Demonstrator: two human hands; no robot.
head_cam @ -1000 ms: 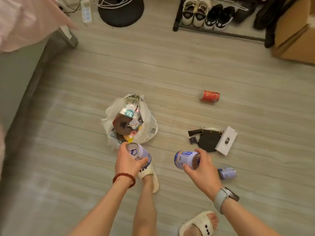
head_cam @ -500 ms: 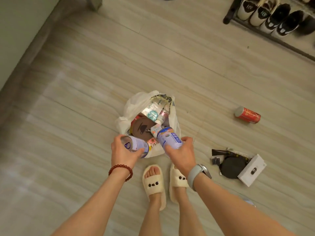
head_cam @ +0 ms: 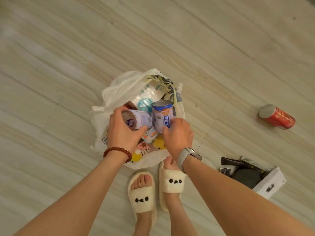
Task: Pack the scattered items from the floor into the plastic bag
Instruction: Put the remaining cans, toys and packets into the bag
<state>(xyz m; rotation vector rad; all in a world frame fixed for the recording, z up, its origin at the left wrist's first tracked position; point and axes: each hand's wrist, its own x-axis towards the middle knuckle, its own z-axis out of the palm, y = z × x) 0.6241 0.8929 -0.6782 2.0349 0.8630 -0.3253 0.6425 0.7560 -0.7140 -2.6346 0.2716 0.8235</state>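
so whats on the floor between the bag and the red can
Nothing: in the head view the stretch of floor between the plastic bag and the red can is bare.

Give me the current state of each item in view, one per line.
plastic bag: open, nearly full
left hand: grips a can over the bag
left can: on its side, held
right hand: holds a can
right can: upright in bag
red can: lying on floor
white box: on floor, unpacked
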